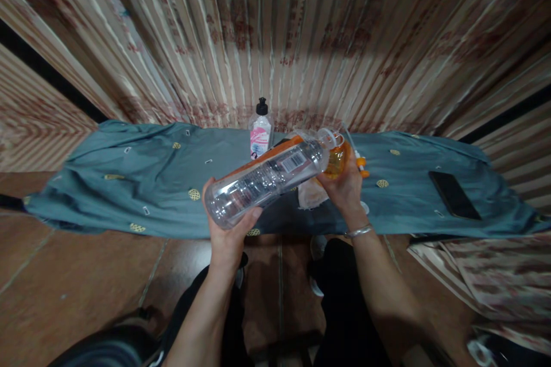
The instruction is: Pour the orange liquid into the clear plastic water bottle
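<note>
My left hand (pixel 230 235) is wrapped round the base of a large clear plastic bottle (pixel 262 180) with an orange label edge and a barcode. The bottle is tilted, its open mouth pointing right and meeting the top of a small see-through orange bottle (pixel 336 163). Closed round that orange bottle is my right hand (pixel 346 183), with a bracelet on the wrist. I cannot tell whether liquid is flowing between the two. Just right of my right hand's fingers lies an orange and white part (pixel 362 167), partly hidden. Under the bottles is a pale cloth (pixel 310 194).
A clear bottle with a black cap and pink label (pixel 260 135) stands at the back of the table. A dark phone (pixel 454 195) lies on the right of the grey-green tablecloth (pixel 159 178). Behind hangs a pleated patterned curtain (pixel 267 40).
</note>
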